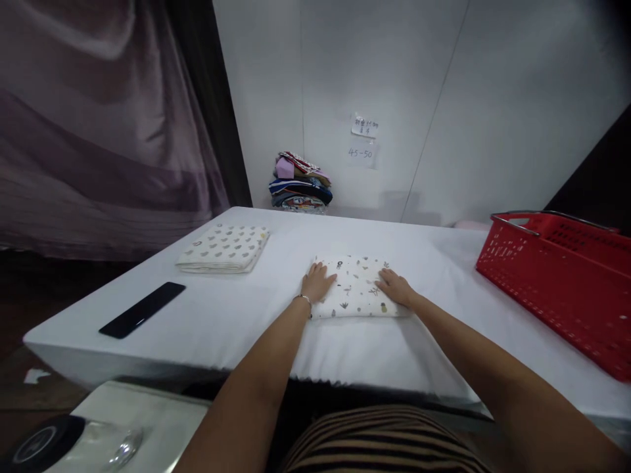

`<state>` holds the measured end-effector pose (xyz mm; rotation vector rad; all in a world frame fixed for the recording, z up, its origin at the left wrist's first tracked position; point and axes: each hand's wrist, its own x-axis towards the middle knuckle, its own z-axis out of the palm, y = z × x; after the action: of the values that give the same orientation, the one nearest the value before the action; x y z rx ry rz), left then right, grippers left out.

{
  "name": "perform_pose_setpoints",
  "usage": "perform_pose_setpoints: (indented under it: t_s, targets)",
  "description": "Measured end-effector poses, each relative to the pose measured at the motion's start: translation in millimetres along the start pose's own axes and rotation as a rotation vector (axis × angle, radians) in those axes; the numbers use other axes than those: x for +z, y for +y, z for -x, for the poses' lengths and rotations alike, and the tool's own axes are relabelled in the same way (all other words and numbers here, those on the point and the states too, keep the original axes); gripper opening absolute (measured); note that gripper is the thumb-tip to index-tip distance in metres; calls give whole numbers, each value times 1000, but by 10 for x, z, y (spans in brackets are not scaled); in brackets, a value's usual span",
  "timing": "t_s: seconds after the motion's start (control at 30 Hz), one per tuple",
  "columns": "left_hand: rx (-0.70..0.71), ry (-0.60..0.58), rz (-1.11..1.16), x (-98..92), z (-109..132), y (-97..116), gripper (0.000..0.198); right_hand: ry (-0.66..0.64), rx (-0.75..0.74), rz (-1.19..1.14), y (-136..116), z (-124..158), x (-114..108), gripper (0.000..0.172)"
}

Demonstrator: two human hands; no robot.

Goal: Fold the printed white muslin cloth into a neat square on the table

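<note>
A folded white cloth with small plant and animal prints [357, 289] lies flat on the white-covered table [236, 322] in front of me. My left hand [318, 282] rests on its left side, fingers spread, with a thin bracelet on the wrist. On the right side of the same cloth lies my right hand [394, 287], palm down, its fingers apart. Neither hand grips the cloth. Another folded cream cloth with rows of small prints [224, 246] sits at the table's back left, away from both hands.
A black phone-like slab [142, 310] lies at the table's left. A red plastic basket [557, 276] stands at the right. Behind the table is a stack of folded fabrics [300, 184]. Paper signs [363, 139] hang on the wall. A clear-and-black object [49, 443] is at lower left.
</note>
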<state>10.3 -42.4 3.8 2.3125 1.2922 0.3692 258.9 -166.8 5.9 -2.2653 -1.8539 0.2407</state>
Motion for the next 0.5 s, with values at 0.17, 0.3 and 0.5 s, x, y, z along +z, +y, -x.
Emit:
perform_pose_setpoints:
  t_s: [0.17, 0.3, 0.5]
  targets:
    - [13, 120, 77, -28, 285, -77, 55, 159, 114, -245, 268, 443, 184, 58]
    - [277, 202, -25, -21, 765, -156, 53, 307, -52, -173, 312, 777, 292, 55]
    - [489, 51, -322, -66, 1082, -194, 57, 302, -365, 97, 263, 965, 299, 54]
